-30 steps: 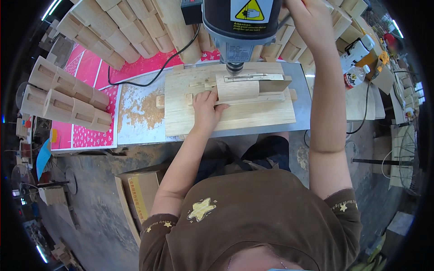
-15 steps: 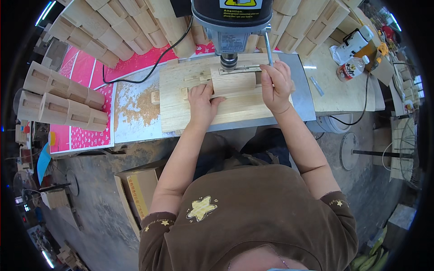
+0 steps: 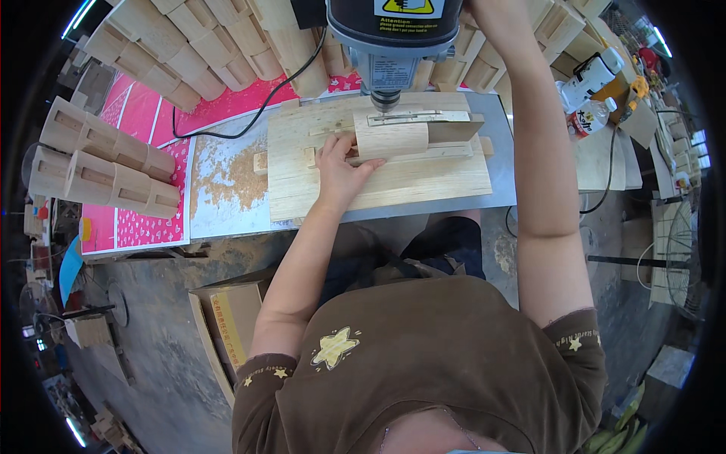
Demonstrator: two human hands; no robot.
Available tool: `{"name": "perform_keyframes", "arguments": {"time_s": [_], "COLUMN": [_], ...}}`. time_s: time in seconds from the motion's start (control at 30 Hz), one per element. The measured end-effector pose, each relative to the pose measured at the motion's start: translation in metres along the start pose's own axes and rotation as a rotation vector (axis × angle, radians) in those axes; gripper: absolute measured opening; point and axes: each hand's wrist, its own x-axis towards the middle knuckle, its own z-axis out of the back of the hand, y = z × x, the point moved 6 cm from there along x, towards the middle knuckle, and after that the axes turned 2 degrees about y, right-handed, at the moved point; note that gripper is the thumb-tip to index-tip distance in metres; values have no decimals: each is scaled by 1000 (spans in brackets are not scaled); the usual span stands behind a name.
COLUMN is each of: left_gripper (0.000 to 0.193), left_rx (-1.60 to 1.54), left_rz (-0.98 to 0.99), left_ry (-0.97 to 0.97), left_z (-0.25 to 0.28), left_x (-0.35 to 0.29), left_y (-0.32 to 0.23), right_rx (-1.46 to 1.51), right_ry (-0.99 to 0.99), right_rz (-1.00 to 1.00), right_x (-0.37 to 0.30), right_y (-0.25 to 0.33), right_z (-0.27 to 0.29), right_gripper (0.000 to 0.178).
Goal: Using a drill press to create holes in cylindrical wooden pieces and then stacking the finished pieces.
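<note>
A pale wooden block (image 3: pixel 391 140) with a rounded face lies on a wooden jig board (image 3: pixel 325 197). A light slotted strip (image 3: pixel 446 116) runs along its top. My left hand (image 3: pixel 342 172) closes around the block's left end, thumb along its near edge. Right above the strip hangs the chuck (image 3: pixel 385 100) of a drill press (image 3: pixel 393 45); whether a bit touches the wood cannot be made out. My right hand (image 3: pixel 488 13) is raised at the right of the machine's head, its fingers hidden at the picture's top edge.
Slotted wooden cylinders (image 3: pixel 121 144) stand at the left, with more stacked along the back. Sawdust (image 3: pixel 234 178) lies left of the board. A black cable (image 3: pixel 287 79) curves over the table. Bottles (image 3: pixel 594 117) stand at the right, and an opened cardboard box (image 3: pixel 227 318) is below.
My right hand has moved up from beside the block's right end to the machine's head. The lever that hung there is out of sight. My left hand stays at the block.
</note>
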Motion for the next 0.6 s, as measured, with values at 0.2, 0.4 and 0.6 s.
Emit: {"name": "perform_keyframes", "arguments": {"time_s": [0.2, 0.4, 0.6], "left_gripper": [38, 30, 28], "left_rx": [-74, -43, -558], "left_rz": [-61, -190, 445], "left_ry": [83, 9, 93], "left_z": [11, 78, 99], "left_x": [2, -15, -26], "left_y": [-1, 6, 28], "right_rx": [-186, -177, -120], "right_ry": [490, 557, 597], "right_rz": [179, 110, 96], "right_x": [-145, -160, -173], "right_y": [-70, -81, -71], "right_z": [-37, -32, -32], "right_gripper": [21, 22, 25]}}
